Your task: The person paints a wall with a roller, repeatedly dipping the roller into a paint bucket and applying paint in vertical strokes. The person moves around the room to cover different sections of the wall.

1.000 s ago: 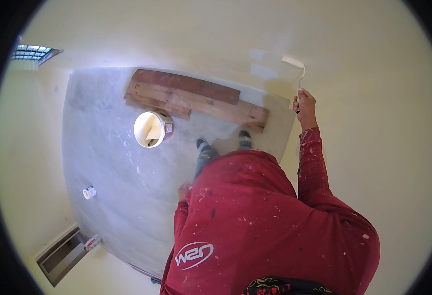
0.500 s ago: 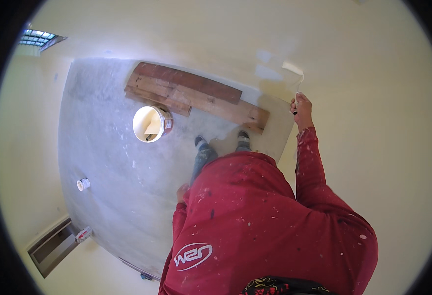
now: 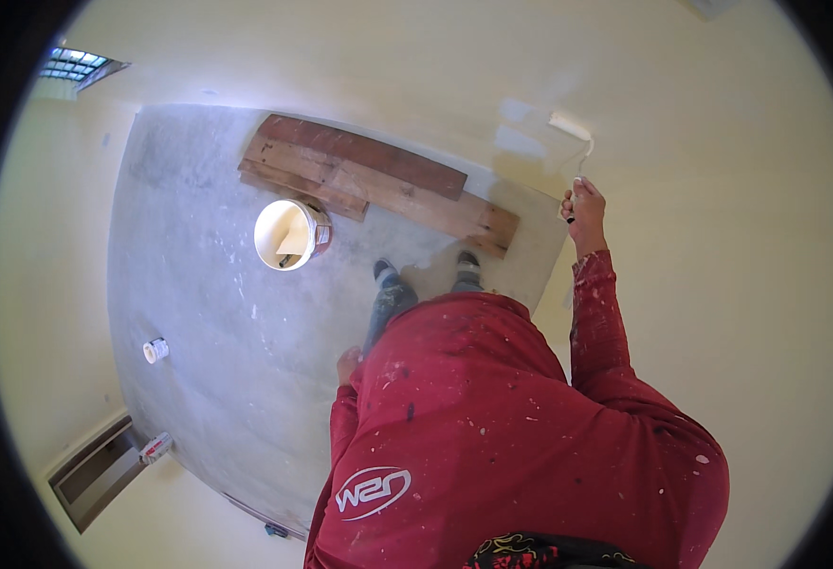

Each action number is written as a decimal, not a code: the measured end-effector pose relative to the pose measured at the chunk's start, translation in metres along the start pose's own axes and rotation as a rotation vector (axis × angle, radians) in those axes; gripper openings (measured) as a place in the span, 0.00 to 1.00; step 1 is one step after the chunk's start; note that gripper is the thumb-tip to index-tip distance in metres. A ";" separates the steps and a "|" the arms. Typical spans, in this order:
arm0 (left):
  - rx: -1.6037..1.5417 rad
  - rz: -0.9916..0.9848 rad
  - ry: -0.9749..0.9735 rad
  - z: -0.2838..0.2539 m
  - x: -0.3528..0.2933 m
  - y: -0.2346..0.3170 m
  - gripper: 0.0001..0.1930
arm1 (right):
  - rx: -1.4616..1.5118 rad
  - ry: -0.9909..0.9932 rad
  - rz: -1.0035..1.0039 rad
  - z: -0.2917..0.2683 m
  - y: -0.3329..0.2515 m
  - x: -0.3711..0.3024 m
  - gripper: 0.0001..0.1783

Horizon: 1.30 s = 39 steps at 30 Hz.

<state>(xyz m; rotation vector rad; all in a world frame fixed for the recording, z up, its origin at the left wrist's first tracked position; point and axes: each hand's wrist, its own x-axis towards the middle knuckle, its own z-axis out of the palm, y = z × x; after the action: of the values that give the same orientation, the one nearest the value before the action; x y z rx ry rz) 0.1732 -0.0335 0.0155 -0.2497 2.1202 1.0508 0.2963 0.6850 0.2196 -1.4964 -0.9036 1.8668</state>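
My right hand (image 3: 584, 211) is raised at the right, its fingers wrapped round the handle of a small paint roller (image 3: 571, 125). The roller's white sleeve lies against or very close to the cream wall (image 3: 691, 171); contact is hard to make out. Pale patches (image 3: 519, 142) mark the wall just left of the sleeve. Low beside my body hangs my left hand (image 3: 348, 366), close to my trouser leg. Its fingers are partly hidden, and I see no tool in it.
A white bucket (image 3: 319, 234) with something pale and a dark handle inside stands on the grey floor (image 3: 208, 303). Behind it, wooden boards (image 3: 407, 196) lie along the wall. Further left are a small white tub (image 3: 155, 351), a white-and-red package (image 3: 155, 448) and a doorway (image 3: 97, 474).
The roller sleeve has shifted slightly right and up in the picture, and its tilt differs a little. My right hand keeps its grip. The left hand hangs as before; the view has moved slightly.
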 end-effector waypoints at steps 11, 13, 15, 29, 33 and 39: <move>0.326 0.263 -0.063 -0.001 -0.003 -0.012 0.20 | 0.063 -0.020 0.081 -0.022 0.029 0.055 0.22; 0.296 0.214 -0.029 -0.001 -0.009 -0.023 0.21 | 0.063 -0.021 0.046 -0.004 0.009 0.018 0.21; 0.275 0.185 -0.005 0.004 -0.019 -0.028 0.21 | 0.058 -0.030 -0.010 0.015 -0.009 -0.015 0.20; 0.432 0.330 -0.048 -0.014 -0.022 0.028 0.17 | 0.093 -0.043 0.079 -0.003 0.043 0.057 0.22; 0.070 0.026 -0.015 -0.007 -0.028 0.001 0.18 | 0.069 -0.065 -0.018 0.020 -0.006 -0.011 0.22; 0.308 0.318 -0.127 0.007 -0.020 -0.005 0.19 | 0.025 -0.067 0.008 0.025 0.029 0.031 0.20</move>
<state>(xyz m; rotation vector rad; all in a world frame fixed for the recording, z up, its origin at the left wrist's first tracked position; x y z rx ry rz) 0.1933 -0.0345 0.0242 0.3035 2.2121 0.8691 0.2652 0.6877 0.1822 -1.4323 -0.9030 1.9369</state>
